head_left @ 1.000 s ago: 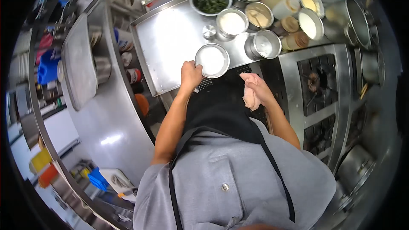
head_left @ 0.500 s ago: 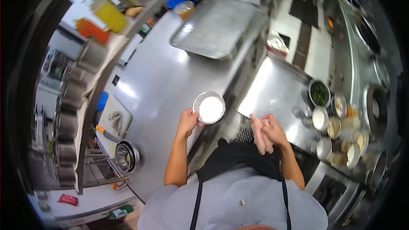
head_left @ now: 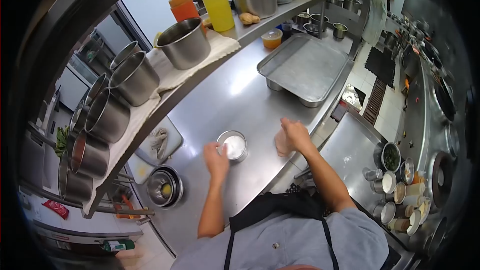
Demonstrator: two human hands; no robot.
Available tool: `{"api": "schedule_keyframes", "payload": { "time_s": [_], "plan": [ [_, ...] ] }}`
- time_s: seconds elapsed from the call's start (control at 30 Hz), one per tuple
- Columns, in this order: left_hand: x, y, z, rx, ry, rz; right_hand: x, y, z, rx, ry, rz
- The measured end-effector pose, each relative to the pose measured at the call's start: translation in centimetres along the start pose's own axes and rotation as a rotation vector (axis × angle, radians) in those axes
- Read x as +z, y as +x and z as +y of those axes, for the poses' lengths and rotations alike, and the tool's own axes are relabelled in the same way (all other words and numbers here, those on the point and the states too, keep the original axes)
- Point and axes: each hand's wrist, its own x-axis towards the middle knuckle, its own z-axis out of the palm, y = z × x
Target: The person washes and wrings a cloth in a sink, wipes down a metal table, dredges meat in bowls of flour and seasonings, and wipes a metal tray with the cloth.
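Note:
A small round metal container [head_left: 241, 157] with white powder or grains [head_left: 234, 146] in it appears to rest on the steel counter. At its left rim is my left hand [head_left: 215, 162], blurred, with curled fingers and the thumb over the edge; whether it still grips the rim cannot be told. My right hand [head_left: 296, 135] is closed round a pale pink, flat piece of raw meat [head_left: 282, 144], which hangs over the counter's front edge. Part of the meat is hidden by the hand.
An upturned metal tray [head_left: 305, 65] lies on containers behind. At left are a cutting board [head_left: 172, 142] with a cloth, and nested bowls [head_left: 158, 188]. A shelf [head_left: 220, 45] bears metal pots and squeeze bottles. At right, a lower steel surface [head_left: 345, 145] holds several ingredient containers.
The view has turned toward the counter. My left hand has brought the container from the counter's edge onto the counter. My right hand has carried the meat from the right side toward the counter.

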Motion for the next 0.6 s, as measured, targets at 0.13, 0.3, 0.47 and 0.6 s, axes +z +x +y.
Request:
{"api": "schedule_keyframes", "payload": {
  "time_s": [0.13,0.3,0.47,0.6],
  "plan": [
    [2.1,1.0,11.0,0.239,-0.747,-0.381,-0.4,1.2,-2.5,-0.09,0.312,0.065],
    [5.0,3.6,11.9,0.303,-0.674,-0.674,-2.8,1.5,-2.2,-0.036,0.617,0.218],
    [3.3,5.1,12.5,0.202,-0.646,-0.694,-3.4,0.1,0.0,0.129,0.816,-0.118],
    [3.7,5.2,13.3,0.248,-0.642,-0.58,-5.4,0.5,1.1,-0.065,0.297,-0.305]
  ]
}}
